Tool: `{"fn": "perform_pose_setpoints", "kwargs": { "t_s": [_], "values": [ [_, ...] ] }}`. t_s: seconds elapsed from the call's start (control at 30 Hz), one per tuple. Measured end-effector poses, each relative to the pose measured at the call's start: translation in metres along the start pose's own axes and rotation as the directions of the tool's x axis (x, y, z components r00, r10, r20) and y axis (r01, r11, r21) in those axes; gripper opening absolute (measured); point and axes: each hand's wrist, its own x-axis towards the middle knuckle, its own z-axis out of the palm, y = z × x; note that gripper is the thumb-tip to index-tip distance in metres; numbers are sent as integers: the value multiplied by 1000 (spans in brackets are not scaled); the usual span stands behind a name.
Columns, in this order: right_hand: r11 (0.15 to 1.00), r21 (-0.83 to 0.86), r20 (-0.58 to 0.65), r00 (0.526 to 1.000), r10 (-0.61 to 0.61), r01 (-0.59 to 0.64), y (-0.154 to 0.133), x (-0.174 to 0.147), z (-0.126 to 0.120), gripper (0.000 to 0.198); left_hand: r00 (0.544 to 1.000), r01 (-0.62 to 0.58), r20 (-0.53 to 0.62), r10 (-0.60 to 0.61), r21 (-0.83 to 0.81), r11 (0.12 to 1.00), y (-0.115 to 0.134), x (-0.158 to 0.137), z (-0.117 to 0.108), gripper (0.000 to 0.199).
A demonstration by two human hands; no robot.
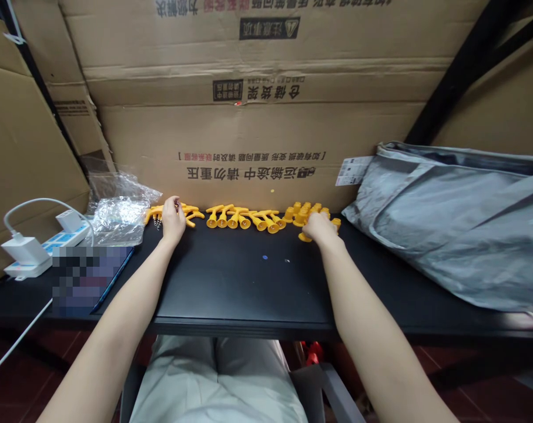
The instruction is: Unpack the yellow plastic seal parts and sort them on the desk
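Observation:
At the table's back left, my left hand [173, 218] has its fingers curled together over a pile of yellow corkscrew handles [194, 216]. Metal spirals [157, 222] show beside it, and what its fingers hold is hidden. My right hand [321, 228] is closed at the back right, among a group of yellow bell-shaped caps [298, 211]. One yellow cap [305, 237] pokes out under its fingers. Between the hands lies a row of yellow corkscrews [233, 218], handles to the back and wide bell ends facing me.
A cardboard wall [257, 129] closes the back of the black table [244, 282]. To the left are clear plastic wrap [116, 214], a phone [92, 279] and a power strip [66, 238] with a white charger [27, 252]. A grey bag [451, 229] fills the right.

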Motion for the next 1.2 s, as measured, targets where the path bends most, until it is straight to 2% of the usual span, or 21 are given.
{"fn": "perform_pose_setpoints", "kwargs": {
  "t_s": [0.1,0.2,0.33,0.47,0.6,0.67,0.87,1.07,1.2],
  "values": [
    [997,-53,134,989,58,-51,-11,-8,-10,40,1000,15,19,-14,-42,999,4,-1,2,27],
    [997,-66,157,987,44,-34,-19,-15,-18,42,997,56,59,-51,-78,995,4,-2,4,28],
    [998,-61,157,987,18,-9,-20,-17,-19,43,981,151,137,-136,-102,983,0,-2,9,28],
    [999,-40,131,991,-17,22,-14,-10,-10,43,956,180,244,-161,-57,982,-8,-3,14,21],
    [996,-3,80,993,-84,85,-10,-3,-1,47,892,193,409,-193,41,980,-14,-7,18,10],
    [997,12,76,994,-82,81,-11,-3,0,46,871,165,458,-179,71,984,-16,-9,20,9],
    [998,57,92,995,-34,29,-15,-8,-4,48,870,14,485,-91,161,987,-19,-13,23,17],
    [989,119,2,996,-92,91,-13,-8,-1,56,853,-125,510,-113,409,904,-12,-14,15,33],
    [996,70,59,996,-67,63,-16,-7,0,51,849,-154,514,-123,464,872,0,-14,9,37]
  ]
}}
